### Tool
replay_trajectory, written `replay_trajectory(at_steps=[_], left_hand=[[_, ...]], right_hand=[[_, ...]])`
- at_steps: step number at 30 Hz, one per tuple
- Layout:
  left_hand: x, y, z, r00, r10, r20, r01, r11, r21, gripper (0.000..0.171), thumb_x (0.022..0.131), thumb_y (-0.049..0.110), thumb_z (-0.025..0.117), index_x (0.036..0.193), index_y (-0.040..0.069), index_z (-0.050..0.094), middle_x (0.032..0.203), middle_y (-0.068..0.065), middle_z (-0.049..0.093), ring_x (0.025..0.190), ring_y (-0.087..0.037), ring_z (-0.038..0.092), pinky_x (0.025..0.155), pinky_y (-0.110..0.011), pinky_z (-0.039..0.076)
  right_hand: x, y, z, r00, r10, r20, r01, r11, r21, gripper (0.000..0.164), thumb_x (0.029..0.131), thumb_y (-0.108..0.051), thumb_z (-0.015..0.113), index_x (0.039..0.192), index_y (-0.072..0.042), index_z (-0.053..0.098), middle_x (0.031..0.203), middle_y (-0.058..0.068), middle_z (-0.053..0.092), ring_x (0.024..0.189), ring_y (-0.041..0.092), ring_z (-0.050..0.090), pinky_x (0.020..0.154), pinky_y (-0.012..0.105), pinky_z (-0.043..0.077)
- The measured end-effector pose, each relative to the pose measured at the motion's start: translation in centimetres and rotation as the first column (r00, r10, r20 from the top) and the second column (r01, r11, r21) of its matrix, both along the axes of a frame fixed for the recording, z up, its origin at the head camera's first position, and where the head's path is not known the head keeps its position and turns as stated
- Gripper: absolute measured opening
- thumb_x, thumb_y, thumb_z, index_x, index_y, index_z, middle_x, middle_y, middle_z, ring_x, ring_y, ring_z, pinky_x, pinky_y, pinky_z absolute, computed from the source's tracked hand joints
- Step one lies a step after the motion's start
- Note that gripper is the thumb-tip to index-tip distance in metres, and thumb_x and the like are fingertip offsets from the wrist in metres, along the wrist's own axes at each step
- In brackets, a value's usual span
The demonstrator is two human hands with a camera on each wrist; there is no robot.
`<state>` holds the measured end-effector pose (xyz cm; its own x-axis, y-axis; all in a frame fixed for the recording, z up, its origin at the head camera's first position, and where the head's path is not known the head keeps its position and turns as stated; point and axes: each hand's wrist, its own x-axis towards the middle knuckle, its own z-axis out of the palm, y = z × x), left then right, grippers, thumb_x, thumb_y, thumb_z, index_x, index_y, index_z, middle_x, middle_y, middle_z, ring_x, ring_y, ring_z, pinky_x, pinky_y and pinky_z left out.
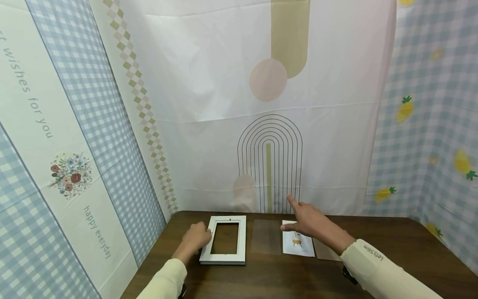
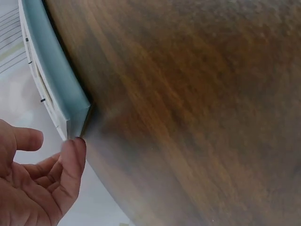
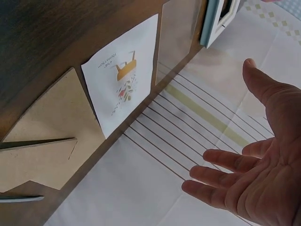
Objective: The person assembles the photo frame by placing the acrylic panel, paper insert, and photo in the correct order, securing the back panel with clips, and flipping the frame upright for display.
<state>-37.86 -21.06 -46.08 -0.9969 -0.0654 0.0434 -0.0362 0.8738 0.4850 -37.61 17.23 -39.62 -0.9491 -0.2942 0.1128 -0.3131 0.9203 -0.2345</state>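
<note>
A white photo frame (image 1: 242, 241) with an open middle lies on the table. At its left side is my left hand (image 1: 196, 237); in the left wrist view a fingertip appears to meet the frame's corner (image 2: 75, 115), with the thumb held apart. My right hand (image 1: 311, 222) hovers over a white picture card (image 1: 298, 248), fingers spread and holding nothing. Between frame and card lies a clear sheet (image 1: 266, 236). A brown backing board (image 3: 56, 117) with a stand leg, partly covered by my right arm in the head view, lies right of the card.
The dark wooden table (image 1: 284, 278) ends at a white printed cloth (image 1: 209, 158) hung behind it. Blue checked cloths hang at the left (image 1: 123, 182) and the right (image 1: 403, 162). A thin curved edge (image 3: 21, 199) shows beside the backing board.
</note>
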Motion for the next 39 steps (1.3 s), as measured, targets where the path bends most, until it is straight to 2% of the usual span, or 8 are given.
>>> replay_trajectory(at_steps=[6, 13, 21, 24, 28, 31, 35, 39], left_hand=[[-0.7, 0.0, -0.9, 0.999, 0.025, 0.019, -0.025, 1.0, -0.016, 0.031, 0.114, 0.02, 0.052, 0.117, -0.006, 0.069, 0.091, -0.024, 0.071, 0.049, -0.027, 0.066, 0.052, -0.041, 0.059], [-0.8, -0.1, -1.6, 0.999, 0.047, 0.002, -0.047, 0.998, -0.035, 0.029, 0.114, 0.019, 0.053, 0.1, 0.0, 0.069, 0.091, -0.023, 0.071, 0.05, -0.025, 0.064, 0.052, -0.039, 0.056], [-1.2, -0.3, -2.0, 0.997, 0.078, 0.015, -0.077, 0.997, -0.027, 0.025, 0.11, 0.02, 0.058, 0.103, 0.0, 0.07, 0.101, -0.028, 0.074, 0.053, -0.028, 0.066, 0.054, -0.04, 0.057], [-1.6, -0.5, -2.1, 0.996, 0.088, 0.021, -0.088, 0.996, 0.027, 0.024, 0.106, 0.018, 0.062, 0.087, 0.003, 0.066, 0.089, -0.024, 0.073, 0.051, -0.027, 0.066, 0.049, -0.038, 0.06], [-2.0, -0.9, -2.2, 0.994, 0.102, 0.043, -0.108, 0.983, 0.151, 0.03, 0.099, 0.012, 0.065, 0.071, 0.011, 0.054, 0.071, -0.014, 0.063, 0.056, -0.024, 0.063, 0.046, -0.035, 0.063], [-1.9, -1.0, -1.9, 0.991, 0.121, 0.056, -0.13, 0.963, 0.235, 0.026, 0.094, 0.01, 0.067, 0.071, 0.01, 0.054, 0.071, -0.011, 0.059, 0.06, -0.024, 0.063, 0.047, -0.034, 0.064], [-2.1, -1.0, -1.7, 0.987, 0.15, 0.062, -0.162, 0.931, 0.327, 0.016, 0.088, 0.008, 0.071, 0.077, 0.005, 0.06, 0.075, -0.014, 0.061, 0.062, -0.025, 0.065, 0.048, -0.035, 0.065], [-2.7, -1.3, -1.9, 0.988, 0.149, 0.049, -0.156, 0.901, 0.405, 0.023, 0.084, 0.007, 0.075, 0.071, 0.009, 0.057, 0.076, -0.016, 0.063, 0.063, -0.027, 0.066, 0.048, -0.037, 0.066]], right_hand=[[-0.1, -0.1, -0.2, 1.0, -0.007, 0.008, 0.007, 1.0, 0.004, 0.121, 0.093, -0.059, 0.089, 0.176, 0.003, 0.027, 0.151, 0.047, 0.059, 0.129, 0.058, 0.07, 0.103, 0.069, 0.064], [-0.1, -0.3, 0.0, 1.0, 0.005, 0.022, -0.004, 1.0, -0.009, 0.122, 0.094, -0.059, 0.089, 0.176, 0.003, 0.025, 0.154, 0.046, 0.057, 0.131, 0.057, 0.069, 0.105, 0.069, 0.063], [0.1, -0.4, -0.2, 1.0, 0.017, 0.026, -0.016, 1.0, -0.017, 0.121, 0.093, -0.058, 0.09, 0.176, 0.003, 0.026, 0.152, 0.048, 0.057, 0.132, 0.059, 0.068, 0.107, 0.071, 0.062], [0.0, -0.3, -0.5, 0.999, 0.022, 0.025, -0.022, 1.0, -0.017, 0.121, 0.093, -0.057, 0.09, 0.175, 0.004, 0.027, 0.15, 0.048, 0.059, 0.131, 0.059, 0.069, 0.106, 0.07, 0.063], [-0.1, -0.3, -1.1, 0.999, 0.012, 0.032, -0.011, 1.0, -0.024, 0.119, 0.092, -0.057, 0.091, 0.174, 0.005, 0.03, 0.151, 0.045, 0.06, 0.132, 0.058, 0.069, 0.107, 0.07, 0.063], [-0.2, -0.3, -1.5, 0.999, 0.008, 0.035, -0.007, 1.0, -0.029, 0.117, 0.091, -0.056, 0.092, 0.171, 0.007, 0.034, 0.151, 0.044, 0.061, 0.134, 0.056, 0.068, 0.109, 0.068, 0.063], [-0.3, -0.4, -1.6, 0.999, 0.019, 0.039, -0.018, 1.0, -0.015, 0.115, 0.091, -0.056, 0.092, 0.167, 0.01, 0.038, 0.151, 0.043, 0.061, 0.135, 0.056, 0.068, 0.109, 0.067, 0.063], [-0.4, -0.3, -1.5, 0.999, 0.026, 0.047, -0.027, 1.0, 0.008, 0.11, 0.092, -0.056, 0.092, 0.164, 0.012, 0.043, 0.153, 0.042, 0.061, 0.137, 0.055, 0.066, 0.111, 0.067, 0.061]])
